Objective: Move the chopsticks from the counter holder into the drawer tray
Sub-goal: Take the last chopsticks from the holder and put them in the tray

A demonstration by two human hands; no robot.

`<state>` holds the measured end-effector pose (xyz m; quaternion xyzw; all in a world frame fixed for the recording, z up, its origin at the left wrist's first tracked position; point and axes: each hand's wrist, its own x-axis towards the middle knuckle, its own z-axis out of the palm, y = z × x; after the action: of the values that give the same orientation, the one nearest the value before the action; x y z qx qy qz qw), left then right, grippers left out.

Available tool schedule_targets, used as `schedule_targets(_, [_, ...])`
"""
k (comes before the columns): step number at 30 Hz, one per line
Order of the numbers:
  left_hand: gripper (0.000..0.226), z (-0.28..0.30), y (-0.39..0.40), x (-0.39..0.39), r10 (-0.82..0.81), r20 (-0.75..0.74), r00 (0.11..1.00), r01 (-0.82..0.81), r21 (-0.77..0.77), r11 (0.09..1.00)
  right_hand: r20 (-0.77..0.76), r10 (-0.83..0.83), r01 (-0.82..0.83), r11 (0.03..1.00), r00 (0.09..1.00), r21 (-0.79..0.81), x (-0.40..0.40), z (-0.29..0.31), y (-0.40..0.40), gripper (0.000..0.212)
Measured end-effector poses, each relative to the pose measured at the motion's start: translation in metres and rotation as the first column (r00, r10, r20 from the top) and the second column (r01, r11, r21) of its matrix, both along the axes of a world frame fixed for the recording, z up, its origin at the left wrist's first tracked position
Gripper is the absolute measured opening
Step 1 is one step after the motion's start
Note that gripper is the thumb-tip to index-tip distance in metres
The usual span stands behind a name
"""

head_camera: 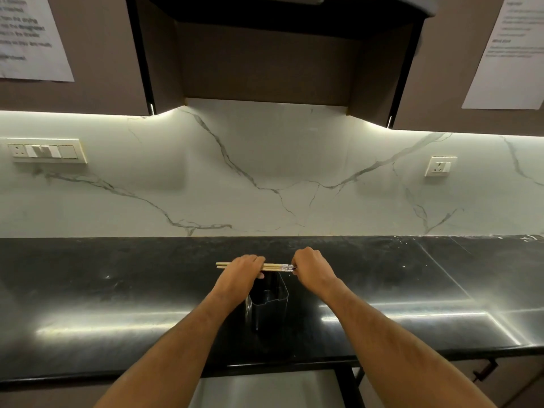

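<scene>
Both hands, left (242,270) and right (312,267), grip maybe three chopsticks (275,267). They lie level, left-right, over one holder (269,301) on the worktop (117,290).

One wide camera sits on my head, facing forward and slightly down at the black surface (117,290) close below me. My forearms reach in from 6 o'clock. The marble wall (265,172) fills the middle, cabinets (88,54) at 12 o'clock.

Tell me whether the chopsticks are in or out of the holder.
Out: both hands hold the chopsticks level above the black holder.
</scene>
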<state>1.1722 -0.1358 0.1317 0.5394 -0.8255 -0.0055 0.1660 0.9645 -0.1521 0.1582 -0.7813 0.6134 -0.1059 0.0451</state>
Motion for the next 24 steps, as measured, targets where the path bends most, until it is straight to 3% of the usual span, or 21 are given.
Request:
schedule_targets(2, [0.005,0.003,0.002,-0.005,0.041,0.079,0.996,-0.049,0.104,0.993,-0.024,0.015,-0.014,1.0,1.0,0.008,0.003,-0.001,0.002,0.014])
schedule_targets(5, [0.008,0.005,0.004,-0.011,0.047,0.139,0.989,-0.074,0.193,0.978,-0.034,0.026,-0.025,0.999,0.999,0.031,0.004,-0.002,0.006,0.012])
schedule_targets(15, [0.009,0.002,0.009,-0.02,0.055,0.136,0.989,-0.083,0.209,0.974,-0.009,0.038,-0.037,0.999,0.999,0.028,0.001,-0.006,0.021,0.013])
schedule_targets(24, [0.01,-0.001,0.017,-0.026,0.037,0.143,0.989,-0.073,0.257,0.964,-0.088,0.005,-0.005,1.0,0.996,0.0,0.005,-0.006,0.042,0.013])
